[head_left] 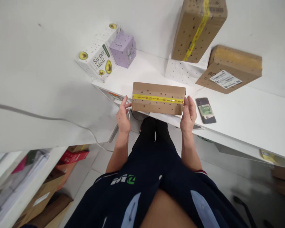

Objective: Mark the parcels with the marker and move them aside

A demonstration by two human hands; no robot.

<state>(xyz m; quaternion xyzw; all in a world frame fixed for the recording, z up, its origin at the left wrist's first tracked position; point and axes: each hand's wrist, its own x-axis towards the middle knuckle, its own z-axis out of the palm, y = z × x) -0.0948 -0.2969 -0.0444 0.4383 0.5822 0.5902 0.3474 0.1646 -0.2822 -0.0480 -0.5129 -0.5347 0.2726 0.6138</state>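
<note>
A brown cardboard box [156, 109] with printed dots and a yellow tape strip lies lengthwise between my hands, over the front edge of the white table. My left hand [123, 115] is at its left end, one finger stretched up and others reaching the box's side. At the opposite end my right hand [188, 115] has its fingers against the side, partly hidden by the box. Together the two hands hold the box by its ends. Just right of my right hand lies a phone [212, 119] with a green banknote on its back.
At the back left stand a white "Super Meal" box [101, 63] and a purple box [123, 50]. A tall taped carton [192, 31] stands on a white dotted box [180, 71], beside a labelled carton [218, 63]. A grey cable [49, 118] hangs at left, above shelves [41, 177] of boxes.
</note>
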